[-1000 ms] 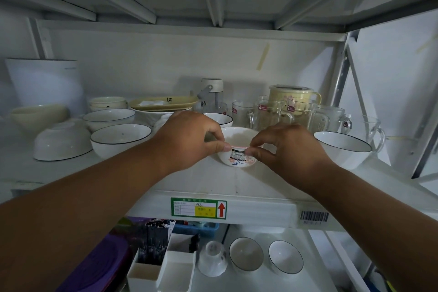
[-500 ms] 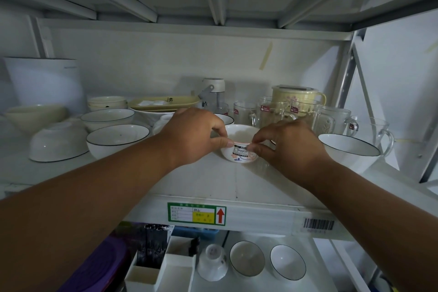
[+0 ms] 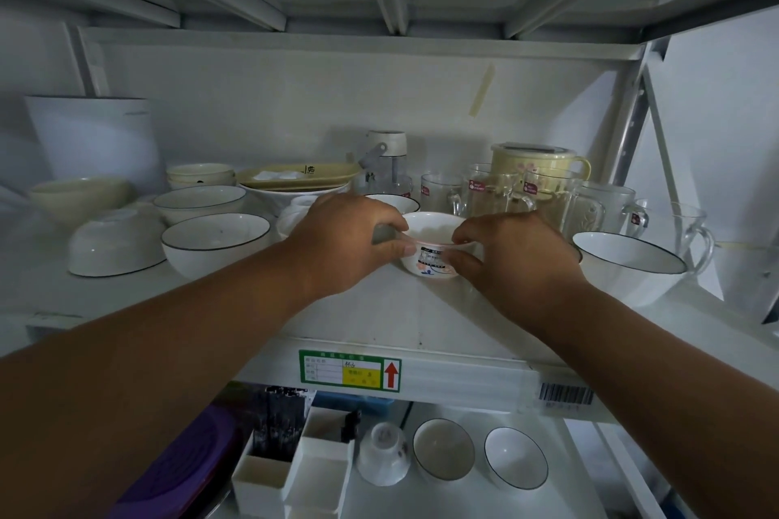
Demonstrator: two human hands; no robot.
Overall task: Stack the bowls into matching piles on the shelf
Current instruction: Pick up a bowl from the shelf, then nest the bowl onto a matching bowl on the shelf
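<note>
A small white bowl (image 3: pixel 431 233) with a flower print and a label stands on the white shelf (image 3: pixel 404 312), near the middle. My left hand (image 3: pixel 341 242) grips its left side, thumb across the front. My right hand (image 3: pixel 512 255) pinches its right side. Black-rimmed white bowls sit at the left (image 3: pixel 215 238), behind it (image 3: pixel 200 201), behind my left hand (image 3: pixel 396 201) and at the right (image 3: pixel 628 261). An upturned white bowl (image 3: pixel 116 242) and a cream bowl (image 3: pixel 80 194) lie at the far left.
Glass mugs (image 3: pixel 501 192) and a yellow lidded pot (image 3: pixel 537 164) crowd the back right. A yellow plate (image 3: pixel 295 177) tops a white dish at the back. The lower shelf holds more bowls (image 3: pixel 442 449), an upturned cup (image 3: pixel 383 453), white trays (image 3: pixel 295 476).
Both hands have pushed the small flowered bowl a little farther back on the shelf, keeping the same hold on it.
</note>
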